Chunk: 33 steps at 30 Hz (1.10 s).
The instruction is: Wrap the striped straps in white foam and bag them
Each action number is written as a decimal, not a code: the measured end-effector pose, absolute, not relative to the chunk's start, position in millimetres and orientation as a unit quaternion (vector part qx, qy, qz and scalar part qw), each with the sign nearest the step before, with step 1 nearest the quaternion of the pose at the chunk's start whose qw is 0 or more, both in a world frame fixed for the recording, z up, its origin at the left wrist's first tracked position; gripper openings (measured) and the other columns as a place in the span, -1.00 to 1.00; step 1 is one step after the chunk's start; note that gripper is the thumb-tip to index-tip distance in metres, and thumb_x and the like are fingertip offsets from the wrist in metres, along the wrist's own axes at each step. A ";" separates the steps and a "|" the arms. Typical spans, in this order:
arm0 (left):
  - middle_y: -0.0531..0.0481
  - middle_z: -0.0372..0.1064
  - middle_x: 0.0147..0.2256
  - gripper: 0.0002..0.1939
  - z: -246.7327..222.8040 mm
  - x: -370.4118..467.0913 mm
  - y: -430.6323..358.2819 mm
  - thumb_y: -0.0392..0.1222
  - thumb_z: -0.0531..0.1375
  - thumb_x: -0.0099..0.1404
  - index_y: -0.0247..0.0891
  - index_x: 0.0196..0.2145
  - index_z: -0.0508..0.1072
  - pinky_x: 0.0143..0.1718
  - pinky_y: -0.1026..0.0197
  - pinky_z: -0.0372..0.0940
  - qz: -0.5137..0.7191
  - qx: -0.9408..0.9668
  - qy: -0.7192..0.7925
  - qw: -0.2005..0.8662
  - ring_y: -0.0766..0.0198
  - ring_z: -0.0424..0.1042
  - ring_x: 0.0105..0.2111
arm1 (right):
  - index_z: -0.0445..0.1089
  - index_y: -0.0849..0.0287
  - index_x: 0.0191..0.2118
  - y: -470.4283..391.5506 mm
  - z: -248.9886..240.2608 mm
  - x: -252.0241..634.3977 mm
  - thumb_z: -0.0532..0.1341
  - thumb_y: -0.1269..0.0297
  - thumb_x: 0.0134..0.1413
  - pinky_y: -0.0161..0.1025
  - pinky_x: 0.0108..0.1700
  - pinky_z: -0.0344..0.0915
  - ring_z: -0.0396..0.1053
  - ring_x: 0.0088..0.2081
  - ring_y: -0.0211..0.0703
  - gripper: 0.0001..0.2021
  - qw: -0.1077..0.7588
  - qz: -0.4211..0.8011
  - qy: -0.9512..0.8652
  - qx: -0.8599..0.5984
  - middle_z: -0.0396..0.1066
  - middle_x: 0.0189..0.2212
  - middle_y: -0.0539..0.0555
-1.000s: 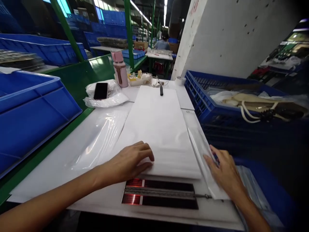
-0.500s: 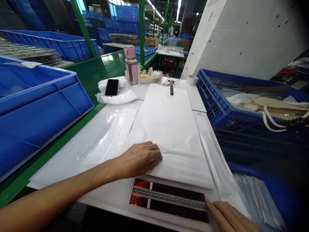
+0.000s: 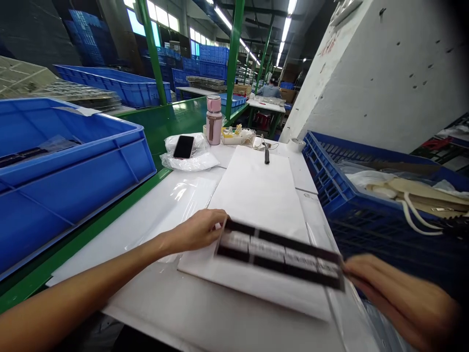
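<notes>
A long, thin dark panel with a pale patterned band along its middle is lifted, tilted and motion-blurred, above a white sheet. My left hand is closed on its left end near the upper corner, with the fingertips partly hidden. At the opposite end, my right hand pinches the panel's edge; this hand is blurred. Beneath the panel, the white sheet lies flat on the table, its front edge slanting down to the right.
A deep blue bin stands on the left, holding dark pieces. To the right is a blue crate with bags inside. A phone, pink bottle, black-handled tool and tape roll occupy the table's far end.
The panel has risen from the table's front edge to above the white sheet. My left hand has moved from the sheet onto the panel's left end. The camera view has shifted.
</notes>
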<state>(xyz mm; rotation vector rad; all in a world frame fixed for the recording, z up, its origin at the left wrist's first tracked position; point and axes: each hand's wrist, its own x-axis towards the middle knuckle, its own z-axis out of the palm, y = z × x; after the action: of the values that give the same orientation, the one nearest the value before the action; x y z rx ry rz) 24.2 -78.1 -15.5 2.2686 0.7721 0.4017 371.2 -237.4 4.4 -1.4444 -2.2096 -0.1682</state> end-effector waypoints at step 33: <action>0.06 0.39 -0.19 -0.68 -26.3 44.7 -81.2 -0.45 0.09 0.23 -0.09 -0.19 0.48 -0.20 0.30 0.18 0.071 0.945 0.140 0.287 0.26 0.32 -0.18 | 0.36 0.14 -0.17 -137.4 -21.2 308.1 0.07 0.30 0.23 -0.23 -0.29 0.26 0.32 -0.34 -0.16 -0.85 0.234 0.096 -0.807 -0.534 0.38 -0.32 0.06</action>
<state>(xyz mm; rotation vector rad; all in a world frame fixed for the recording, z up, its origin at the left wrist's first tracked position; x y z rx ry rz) 44.7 -81.2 -26.3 2.5247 0.3738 0.1897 308.1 -137.4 -21.2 -1.4654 -2.2149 0.2623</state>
